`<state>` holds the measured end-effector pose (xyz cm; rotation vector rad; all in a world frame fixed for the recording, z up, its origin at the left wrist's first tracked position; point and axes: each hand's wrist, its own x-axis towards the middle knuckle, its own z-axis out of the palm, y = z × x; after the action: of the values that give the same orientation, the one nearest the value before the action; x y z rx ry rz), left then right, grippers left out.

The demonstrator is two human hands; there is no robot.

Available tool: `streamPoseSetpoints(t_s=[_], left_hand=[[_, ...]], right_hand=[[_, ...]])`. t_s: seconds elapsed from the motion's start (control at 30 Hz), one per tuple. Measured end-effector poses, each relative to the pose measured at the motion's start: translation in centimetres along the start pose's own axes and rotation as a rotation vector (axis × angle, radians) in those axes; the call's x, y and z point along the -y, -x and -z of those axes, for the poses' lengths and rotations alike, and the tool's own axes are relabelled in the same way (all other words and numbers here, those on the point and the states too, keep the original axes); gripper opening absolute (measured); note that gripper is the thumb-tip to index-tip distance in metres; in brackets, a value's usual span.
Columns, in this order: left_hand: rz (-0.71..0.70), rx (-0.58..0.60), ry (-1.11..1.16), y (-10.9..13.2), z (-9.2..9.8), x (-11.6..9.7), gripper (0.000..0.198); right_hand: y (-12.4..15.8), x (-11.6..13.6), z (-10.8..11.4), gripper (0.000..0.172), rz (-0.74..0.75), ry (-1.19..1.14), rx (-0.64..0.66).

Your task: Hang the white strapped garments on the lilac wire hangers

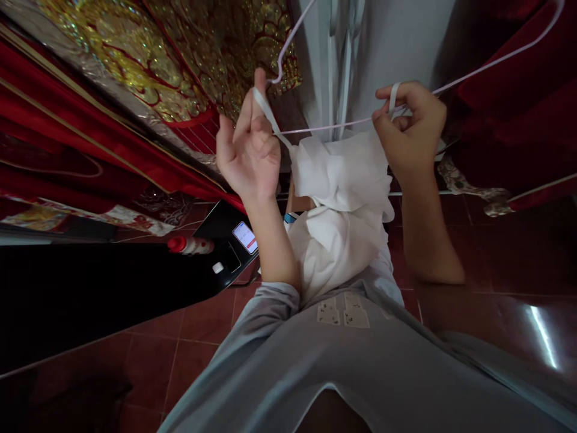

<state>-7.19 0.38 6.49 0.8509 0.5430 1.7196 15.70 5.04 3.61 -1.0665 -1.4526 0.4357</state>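
Two straps (265, 109), one over a finger of each hand: left hand (250, 153), fingers apart; right hand (412, 127), fingers curled, cannot tell if pinching; cloth (340, 174) between and below the fingers, best kept level, tension even

The left forearm (273, 240) and right forearm (426, 234) reach forward, well apart. The left hand (252, 150) faces palm-up, thumb spread, one finger stretched out. The right hand (415, 129) has curled fingers, thumb near the index finger.
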Motion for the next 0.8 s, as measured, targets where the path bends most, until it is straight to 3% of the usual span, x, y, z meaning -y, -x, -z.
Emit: streamPoseSetpoints(t_s=[0.1,0.2,0.33,0.47,0.67,0.8], left_hand=[[0.032,0.082,0.058,-1.6,-1.4,0.3,0.062],[0.056,0.078,0.011,-2.6,-2.3,0.5,0.064],[0.049,0.106,-0.087,-2.4,-2.7,0.7,0.074],[0.133,-0.008,-0.063,-0.4,-2.0,1.7,0.059],[0.296,-0.221,-0.096,1.6,0.1,4.9,0.035],[0.189,-0.309,-0.207,1.1,-0.5,5.8,0.017]], right_hand=[[0.1,0.2,-0.1,0.021,0.002,-0.009,0.012],[0.1,0.2,0.0,0.020,-0.012,-0.001,0.010],[0.1,0.2,0.2,0.018,-0.011,-0.010,-0.009],[0.2,0.3,0.2,0.019,-0.014,-0.049,0.006],[0.3,0.5,0.0,0.018,-0.023,-0.035,-0.009],[0.1,0.4,-0.1,0.019,-0.014,-0.055,-0.009]])
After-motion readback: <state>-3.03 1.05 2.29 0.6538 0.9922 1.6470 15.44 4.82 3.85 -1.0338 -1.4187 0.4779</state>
